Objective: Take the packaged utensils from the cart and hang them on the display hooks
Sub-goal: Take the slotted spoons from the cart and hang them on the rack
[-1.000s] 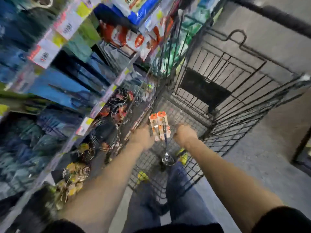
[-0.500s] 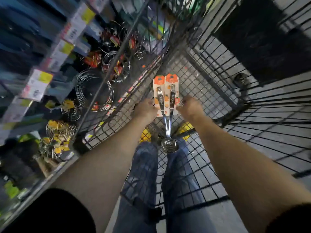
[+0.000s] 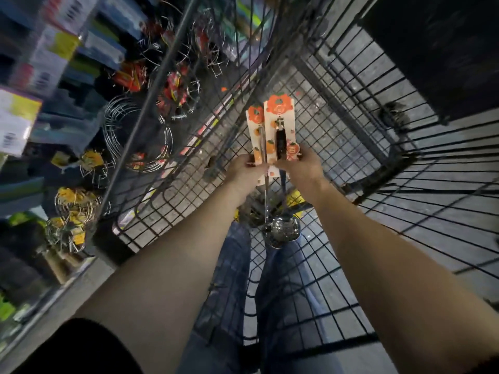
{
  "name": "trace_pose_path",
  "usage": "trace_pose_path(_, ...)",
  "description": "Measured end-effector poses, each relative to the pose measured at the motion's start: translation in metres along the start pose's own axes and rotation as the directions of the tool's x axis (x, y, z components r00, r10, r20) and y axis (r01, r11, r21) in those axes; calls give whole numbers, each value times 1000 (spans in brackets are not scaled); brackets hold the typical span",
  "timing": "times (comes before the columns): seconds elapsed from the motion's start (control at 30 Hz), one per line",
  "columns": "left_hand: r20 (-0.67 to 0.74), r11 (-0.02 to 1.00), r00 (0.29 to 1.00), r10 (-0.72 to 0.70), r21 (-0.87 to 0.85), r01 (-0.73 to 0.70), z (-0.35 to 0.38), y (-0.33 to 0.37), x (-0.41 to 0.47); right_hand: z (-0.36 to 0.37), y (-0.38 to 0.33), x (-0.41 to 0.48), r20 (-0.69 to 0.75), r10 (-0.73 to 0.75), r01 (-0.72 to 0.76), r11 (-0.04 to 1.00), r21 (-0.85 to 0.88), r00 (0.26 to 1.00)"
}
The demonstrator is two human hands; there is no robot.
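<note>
Two packaged ladles on orange-and-white backing cards [image 3: 279,125] are held side by side over the black wire cart [image 3: 337,109]. My left hand [image 3: 244,171] grips the lower edge of the left card [image 3: 256,130]. My right hand [image 3: 302,168] grips the lower edge of the right card. The steel handles run down between my hands to shiny bowls [image 3: 283,233] hanging above the cart's floor. The display shelves with hooks [image 3: 81,103] stand at the left.
Wire racks and trivets with red and yellow labels [image 3: 140,141] hang on the left display beside the cart's side. Price tags [image 3: 54,55] line the shelf edges. A dark panel [image 3: 437,49] closes the cart's far right. My legs in jeans [image 3: 270,306] are below.
The view has tilted down and closer to the cart. Both hands have lifted the two carded ladles up and slightly forward, and the right card now overlaps in front of the left.
</note>
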State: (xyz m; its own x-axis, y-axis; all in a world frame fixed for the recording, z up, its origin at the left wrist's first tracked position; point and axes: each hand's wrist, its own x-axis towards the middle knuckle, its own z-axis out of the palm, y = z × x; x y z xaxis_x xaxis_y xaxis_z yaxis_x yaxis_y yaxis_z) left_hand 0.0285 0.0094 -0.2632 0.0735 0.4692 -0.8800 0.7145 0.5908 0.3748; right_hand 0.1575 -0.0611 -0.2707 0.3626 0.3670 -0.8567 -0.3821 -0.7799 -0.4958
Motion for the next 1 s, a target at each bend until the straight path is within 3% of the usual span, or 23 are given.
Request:
trace_pose_path(0.27,6,991,991,134,20,-134,-21,25,-63,-24,-25,-72,-94,-63,75,988,137,994)
trace_pose_path(0.43,10,965,975,223,-145,-220,-47,46,-123,-36,-60,-148,-171,-135,172,959,225,976)
trace_pose_path(0.77,69,862,862,503,-117,-493,-121,82,-252,-42,-124,-301,-229,-331,383,891,245,916)
trace_pose_path(1.0,-132,771,790,598,-171,-613,-174,78,-324,-38,-133,-359,-164,-454,481,847,225,876)
